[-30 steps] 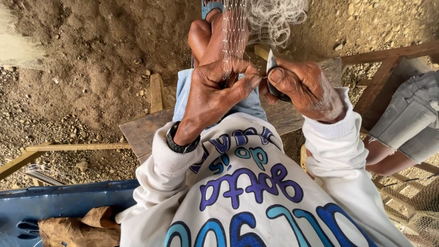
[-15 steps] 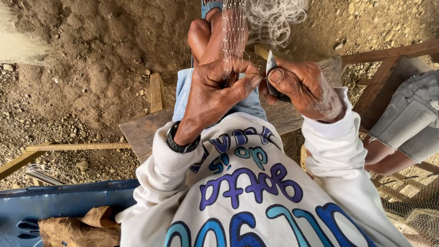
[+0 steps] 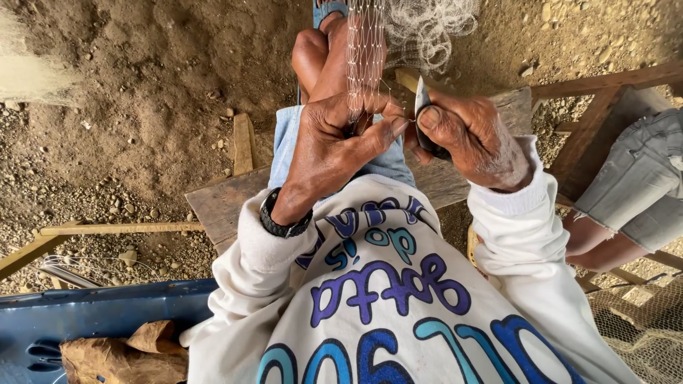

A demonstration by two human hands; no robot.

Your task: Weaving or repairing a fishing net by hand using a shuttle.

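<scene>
Net (image 3: pixel 365 50): fine pale thread mesh, matt.
Bench (image 3: pixel 220 206): bare weathered wood, rough, grey.
Ground (image 3: pixel 142 92): dry dirt, stony, coarse.
Sweatshirt (image 3: pixel 384 306): white cloth, soft, matt print.
Watch (image 3: pixel 283 224): black, slightly glossy.
Tub (image 3: pixel 107 313): blue plastic, smooth.

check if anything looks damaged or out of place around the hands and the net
Nothing stands out. The left hand pinches the stretched fishing net, whose meshes look even where they show, and the right hand holds a dark netting needle beside it. The loose bunch of net on the ground is tangled, too fine to judge.
</scene>
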